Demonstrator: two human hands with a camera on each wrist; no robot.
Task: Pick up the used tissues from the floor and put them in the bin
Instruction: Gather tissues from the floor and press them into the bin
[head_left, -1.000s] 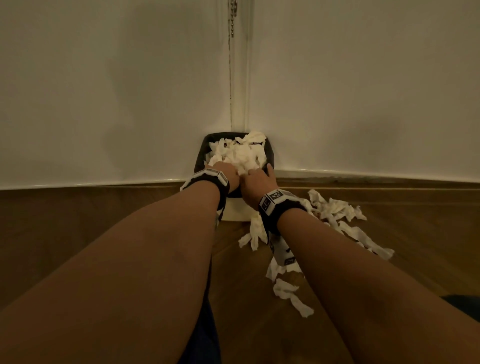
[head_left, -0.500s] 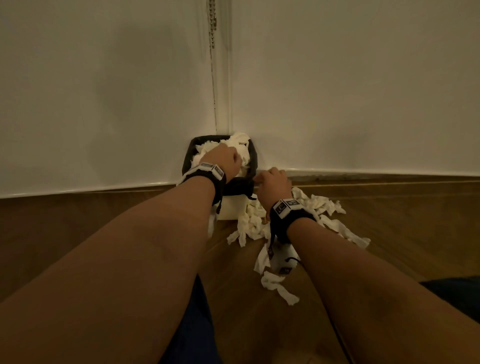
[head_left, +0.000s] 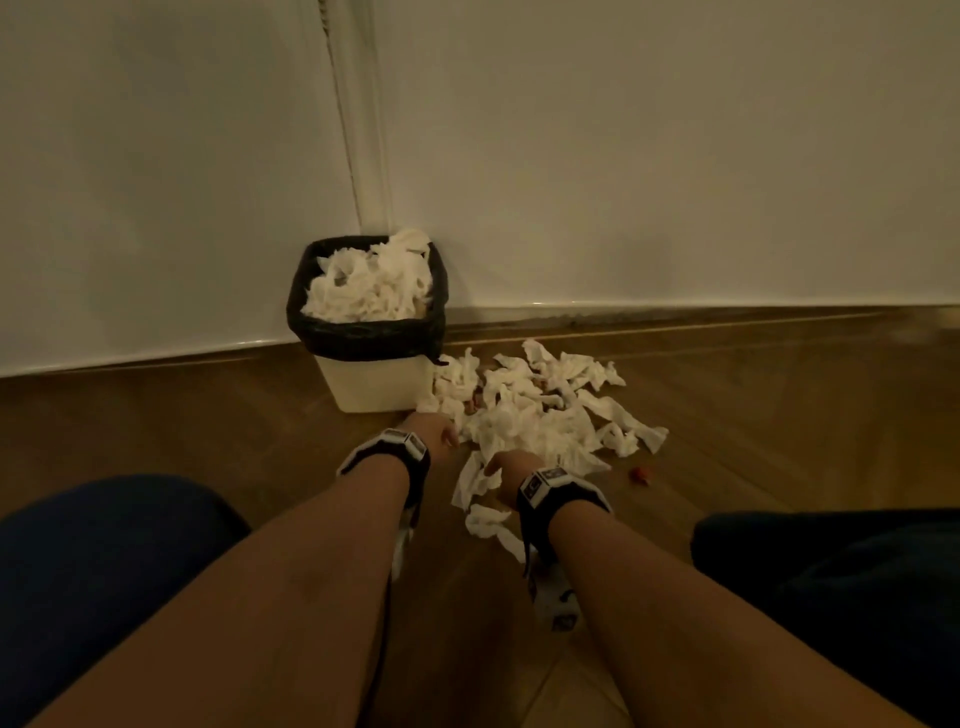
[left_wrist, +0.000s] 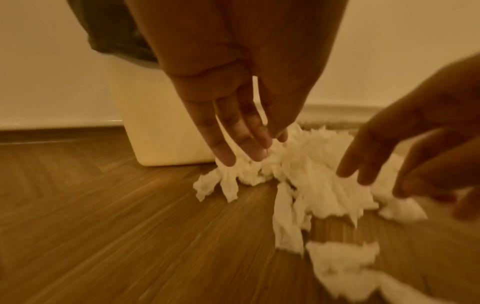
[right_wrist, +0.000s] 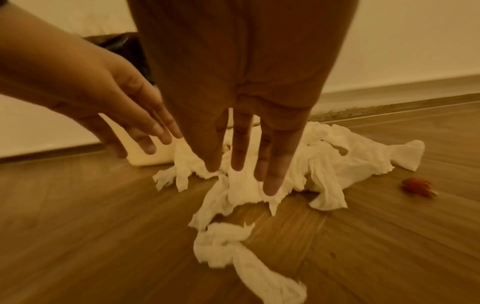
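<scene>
Head view — both hands low in the centre of the frame, at the near edge of the tissue pile (head_left: 540, 410), which spreads on the floor (head_left: 208, 426) just right of the bin (head_left: 376, 382). Bin stands in the wall corner, centre left of frame, lined with a black bag (head_left: 363, 338) and heaped to the rim with binned tissues (head_left: 369, 288).

Left hand (left_wrist: 241, 131): fingers straight and slightly spread, tips at the pile's bin-side edge, holding nothing. Right hand (right_wrist: 249, 148): fingers straight and fanned, tips over the middle clump, also holding nothing. Whether the tips actually press the paper cannot be told.

Judged step: gather the next load. Best done as a two-handed scoop — hands closing from opposite edges, sliding tips under the paper along the floor, compressing the clump so no tails trail. The bin looks nearly full, so each load likely needs pressing down or strips will spill over the rim.

Materials: tissues are thin white paper, torn into ragged strips and crumpled wads, soft and light. A stray strip (right_wrist: 233, 242) lies nearer the person, lower centre of the right wrist view. Floor is smooth wood-grain plank. A small red scrap (right_wrist: 415, 185) lies apart, right of the pile; what it is cannot be told.
</scene>
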